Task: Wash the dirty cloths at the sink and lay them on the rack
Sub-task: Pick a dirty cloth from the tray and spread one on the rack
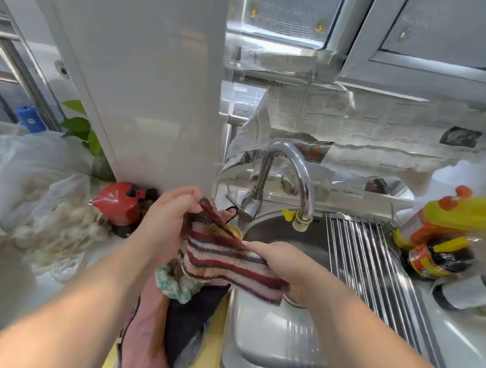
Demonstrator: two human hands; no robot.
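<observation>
A striped red, white and dark cloth is stretched between my hands above the left rim of the steel sink. My left hand grips its far corner. My right hand grips its near right edge over the basin. Under the striped cloth lies a pile: a green-white patterned cloth, a pink cloth and a dark cloth, resting on a yellow board. A roll-up metal rack spans the sink's right side. The chrome tap arches above the basin.
A red gadget and plastic bags fill the counter to the left. Sauce bottles stand at the right behind the rack. Newspaper hangs behind the tap. A white pillar rises at the back left.
</observation>
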